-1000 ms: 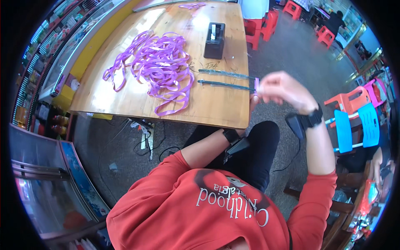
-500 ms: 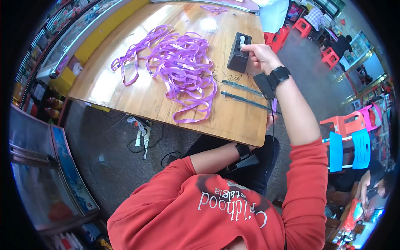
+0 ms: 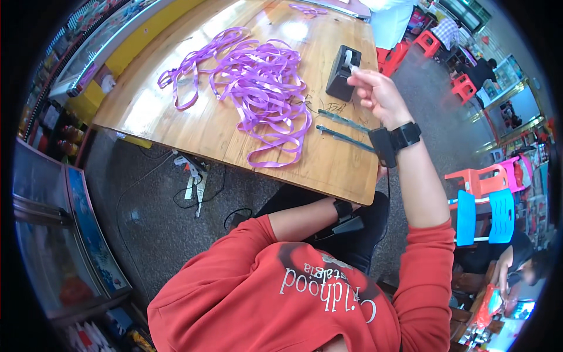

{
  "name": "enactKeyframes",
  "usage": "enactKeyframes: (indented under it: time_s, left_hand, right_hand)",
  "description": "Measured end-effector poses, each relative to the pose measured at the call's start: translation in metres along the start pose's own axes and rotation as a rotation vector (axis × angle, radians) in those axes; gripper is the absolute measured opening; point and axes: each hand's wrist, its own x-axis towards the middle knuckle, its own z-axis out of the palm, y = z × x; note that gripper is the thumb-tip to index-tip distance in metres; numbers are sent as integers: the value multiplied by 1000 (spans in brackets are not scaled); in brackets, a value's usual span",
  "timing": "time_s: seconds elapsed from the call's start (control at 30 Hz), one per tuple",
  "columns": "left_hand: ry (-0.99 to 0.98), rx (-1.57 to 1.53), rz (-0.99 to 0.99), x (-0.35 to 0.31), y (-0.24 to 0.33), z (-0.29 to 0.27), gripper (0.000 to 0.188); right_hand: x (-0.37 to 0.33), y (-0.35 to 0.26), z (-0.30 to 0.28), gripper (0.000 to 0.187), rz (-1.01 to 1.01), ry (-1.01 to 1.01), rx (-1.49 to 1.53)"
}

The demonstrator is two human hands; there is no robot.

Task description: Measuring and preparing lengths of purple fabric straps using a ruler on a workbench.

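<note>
My right hand (image 3: 380, 97) is raised just off the right side of a black tape dispenser (image 3: 340, 82). Its thumb and forefinger pinch a small piece of clear tape (image 3: 354, 69). Under the table's near right corner, most of my left hand (image 3: 382, 172) is hidden. Only a little of it shows past the edge, so its fingers cannot be made out. A large tangled pile of purple ribbon (image 3: 258, 88) lies across the middle of the wooden table (image 3: 138, 111). Between the pile and my right wrist lie two thin dark green strips (image 3: 343, 136), side by side.
A small purple ribbon piece (image 3: 308, 9) lies at the far edge. Cables and a white power strip (image 3: 196, 176) are on the floor below the table. Blue (image 3: 501, 216) and orange chairs (image 3: 478, 179) stand to the right. Other people sit farther off.
My right hand has pulled back from the dispenser, to the right and slightly nearer, with the tape piece now off the roll. The view has shifted slightly.
</note>
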Motion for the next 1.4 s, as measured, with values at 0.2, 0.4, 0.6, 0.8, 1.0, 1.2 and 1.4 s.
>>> enactKeyframes:
  time_s: [0.2, 0.4, 0.6, 0.8, 1.0, 1.2, 1.4]
  left_hand:
    - [-71, 17, -67, -14, 1, -1, 40]
    - [-82, 37, -77, -16, 4, -3, 36]
    - [-69, 47, -76, -15, 5, -2, 32]
    - [-26, 54, -71, -9, 20, -7, 29]
    - [163, -234, -110, 2, 41, -8, 19]
    - [264, -423, -177, 1, 61, -1, 18]
    - [296, -428, -155, 1, 74, -1, 16]
  right_hand:
    - [-10, 18, 14, 16, 151, 54, 153]
    - [-17, 25, 22, 14, 185, 135, 165]
    - [-7, 33, 22, 12, 172, 146, 119]
    - [-28, 22, 3, 11, 133, 114, 170]
    - [-112, 5, -43, 22, 114, 23, 382]
    - [-159, 26, -57, 36, 141, 111, 453]
    - [-160, 51, -58, 41, 145, 59, 549]
